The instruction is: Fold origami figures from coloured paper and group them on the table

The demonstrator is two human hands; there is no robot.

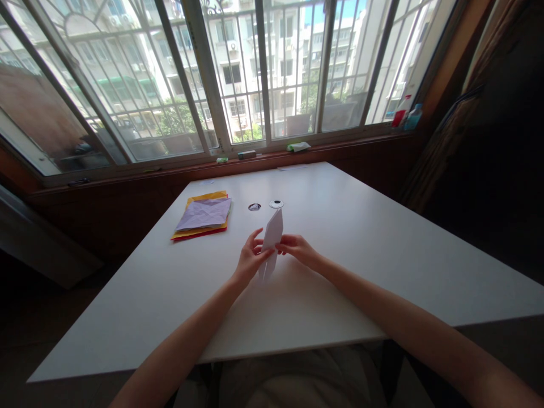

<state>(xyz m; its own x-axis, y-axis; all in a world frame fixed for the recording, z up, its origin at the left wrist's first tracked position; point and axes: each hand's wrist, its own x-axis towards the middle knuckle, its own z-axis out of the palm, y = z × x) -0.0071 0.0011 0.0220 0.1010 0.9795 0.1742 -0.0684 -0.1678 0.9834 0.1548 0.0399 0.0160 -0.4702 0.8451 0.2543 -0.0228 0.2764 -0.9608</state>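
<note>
A folded white paper (272,232), long and narrow, stands tilted above the white table (361,249). My left hand (250,258) pinches its left edge near the middle. My right hand (297,247) grips its right edge at about the same height. Both hands meet just above the table's middle, with the paper's lower end hidden partly behind my left fingers.
A stack of coloured paper sheets (204,216), lilac on top of orange and red, lies at the table's far left. Two small round objects (276,204) sit beyond the hands. The window sill holds small items and two bottles (406,113) at the right.
</note>
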